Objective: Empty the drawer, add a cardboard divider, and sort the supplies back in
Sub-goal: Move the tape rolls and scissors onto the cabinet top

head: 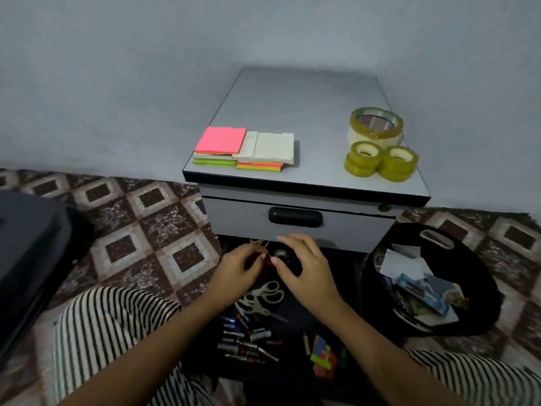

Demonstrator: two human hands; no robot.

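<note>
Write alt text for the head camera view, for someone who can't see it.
Two hands, left hand and right hand, pinch a small red item over scissors and batteries below a closed grey drawer, its cabinet top holding sticky notes and tape rolls.

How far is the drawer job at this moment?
Emptying looks done: sticky notes and tape rolls sit on the cabinet top, while scissors and batteries lie on the floor. The drawer is shut. In hand: left hand and right hand pinch a small red item. Left: no divider visible; sorting back.
</note>
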